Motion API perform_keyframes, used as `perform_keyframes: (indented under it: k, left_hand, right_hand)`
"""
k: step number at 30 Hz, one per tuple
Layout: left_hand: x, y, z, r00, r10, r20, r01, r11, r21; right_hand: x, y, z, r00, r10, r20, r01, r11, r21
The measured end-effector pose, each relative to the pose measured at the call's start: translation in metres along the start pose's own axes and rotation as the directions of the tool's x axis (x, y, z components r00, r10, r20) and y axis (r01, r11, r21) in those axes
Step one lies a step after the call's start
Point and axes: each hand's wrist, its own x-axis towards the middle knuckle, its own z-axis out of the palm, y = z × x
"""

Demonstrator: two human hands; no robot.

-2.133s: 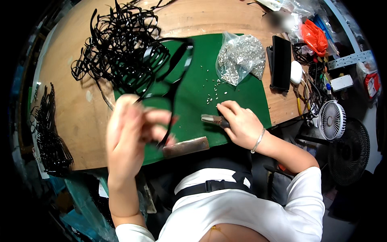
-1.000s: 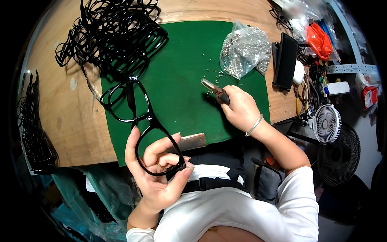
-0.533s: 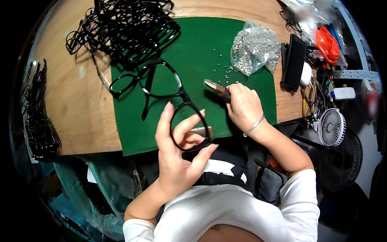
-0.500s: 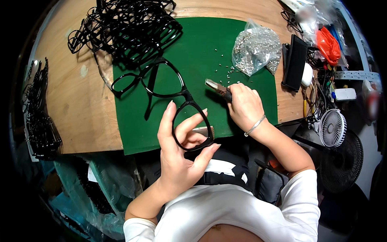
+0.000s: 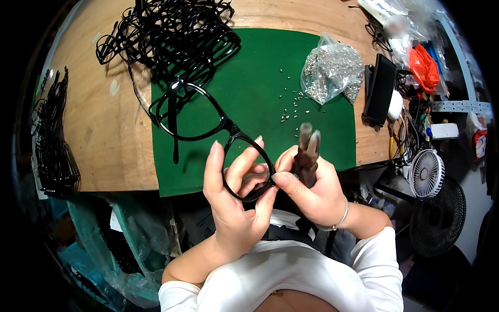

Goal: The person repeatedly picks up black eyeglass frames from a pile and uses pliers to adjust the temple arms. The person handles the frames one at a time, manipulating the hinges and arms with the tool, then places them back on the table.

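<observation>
A black eyeglass frame point(image 5: 227, 126) is held tilted by my left hand point(image 5: 231, 213), its thumb and fingers around the nearer lens rim. One temple arm point(image 5: 173, 122) hangs at the frame's far end. My right hand point(image 5: 319, 200) grips brown-handled pliers point(image 5: 305, 161), jaws pointing away from me and blurred. Its thumb and index fingertip also meet the frame's near corner, beside my left thumb. Whether a small part is pinched there is hidden. Beyond the pliers, small silver metal pieces point(image 5: 294, 106) lie scattered on the green mat point(image 5: 249, 67).
A clear bag of silver pieces point(image 5: 332, 70) sits at the mat's far right. Many black frames point(image 5: 176, 44) are heaped at the far left. Black temple arms point(image 5: 54, 151) lie at the left edge. A black phone-like device point(image 5: 379, 88) and white fan point(image 5: 427, 174) stand right.
My right hand has come from the mat to the frame, its pliers now pointing away from me. The frame's far end has turned slightly, and the far lens sits lower.
</observation>
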Motion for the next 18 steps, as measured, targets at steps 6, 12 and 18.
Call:
perform_keyframes:
  k: [6,12,18]
  left_hand:
    - [0.007,0.006,-0.012,0.972,-0.133,0.193,0.147,0.987,-0.062]
    - [0.016,0.024,-0.023,0.901,-0.333,0.276,0.425,0.804,-0.416]
    - [0.018,0.026,-0.045,0.858,-0.365,0.362,0.491,0.789,-0.369]
  right_hand:
    - [0.01,-0.012,-0.013,0.917,0.309,0.252,-0.342,0.935,0.095]
    - [0.012,-0.028,-0.014,0.864,0.333,0.377,-0.401,0.908,0.119]
    - [0.004,-0.035,-0.036,0.746,0.433,0.507,-0.138,0.844,-0.519]
